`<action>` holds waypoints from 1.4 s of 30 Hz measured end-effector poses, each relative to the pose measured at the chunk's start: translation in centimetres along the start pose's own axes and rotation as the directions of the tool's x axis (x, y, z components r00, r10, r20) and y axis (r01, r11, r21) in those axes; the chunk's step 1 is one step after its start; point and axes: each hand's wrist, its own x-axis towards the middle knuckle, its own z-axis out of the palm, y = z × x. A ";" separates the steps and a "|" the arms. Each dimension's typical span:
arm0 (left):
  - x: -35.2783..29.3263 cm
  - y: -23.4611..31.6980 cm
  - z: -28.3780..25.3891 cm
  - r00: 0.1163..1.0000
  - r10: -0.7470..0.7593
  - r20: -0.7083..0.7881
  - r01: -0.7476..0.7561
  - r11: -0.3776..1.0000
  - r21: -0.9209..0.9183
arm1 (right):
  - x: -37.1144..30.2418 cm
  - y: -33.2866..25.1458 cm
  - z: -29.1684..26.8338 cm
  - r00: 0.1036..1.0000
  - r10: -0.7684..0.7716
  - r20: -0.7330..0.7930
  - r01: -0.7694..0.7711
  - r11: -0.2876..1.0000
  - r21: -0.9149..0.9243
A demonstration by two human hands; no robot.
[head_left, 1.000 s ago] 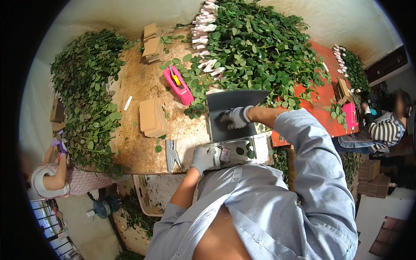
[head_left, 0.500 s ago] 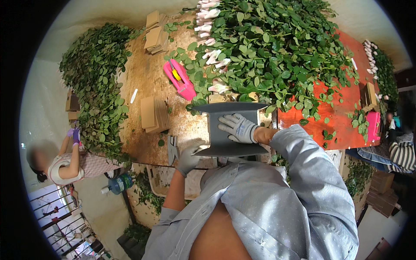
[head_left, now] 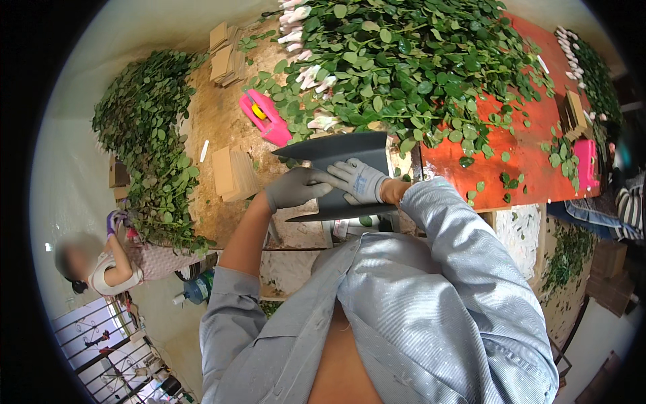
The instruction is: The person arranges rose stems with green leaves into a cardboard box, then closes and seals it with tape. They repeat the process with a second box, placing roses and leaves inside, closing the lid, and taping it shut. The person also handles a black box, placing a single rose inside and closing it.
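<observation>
A dark grey trough-shaped tray (head_left: 351, 146) with two raised, pointed sides lies in front of me at the table's near edge. On its floor rests my right hand (head_left: 359, 182) in a light grey glove, fingers spread flat and holding nothing. My left hand (head_left: 296, 188), in a darker grey glove, reaches over the tray's left end. Its fingers are stretched out, and their tips meet the fingers of my right hand. I see nothing held between them.
Beyond the tray lies a large heap of leafy stems (head_left: 404, 74) with pale wrapped heads. A pink tape dispenser (head_left: 266, 118) and folded cardboard pieces (head_left: 233, 174) sit to the left. Another person (head_left: 118, 259) stands at the far left beside more foliage (head_left: 148, 135).
My left hand has moved from the tray's lower left edge up over it to my right hand's fingers. The tray appears slightly turned, and the whole view has shifted.
</observation>
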 end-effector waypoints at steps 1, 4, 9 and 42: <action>0.6 0.6 0.2 0.998 0.027 0.055 -0.028 0.999 0.028 | 0.0 -0.1 0.3 1.000 0.003 -0.012 -0.003 1.000 -0.006; 1.5 1.4 1.5 0.968 0.103 0.227 -0.118 0.992 0.051 | -0.2 0.1 0.9 0.996 -0.042 -0.075 0.040 0.999 -0.020; 2.0 2.0 5.5 0.942 0.140 0.304 -0.220 0.944 0.246 | -0.2 -0.2 1.4 0.995 -0.045 -0.092 0.041 0.998 -0.040; 6.0 2.9 -1.0 0.868 0.037 -0.494 0.313 0.732 0.605 | 0.1 0.5 -0.2 1.000 0.002 0.025 -0.005 0.995 0.104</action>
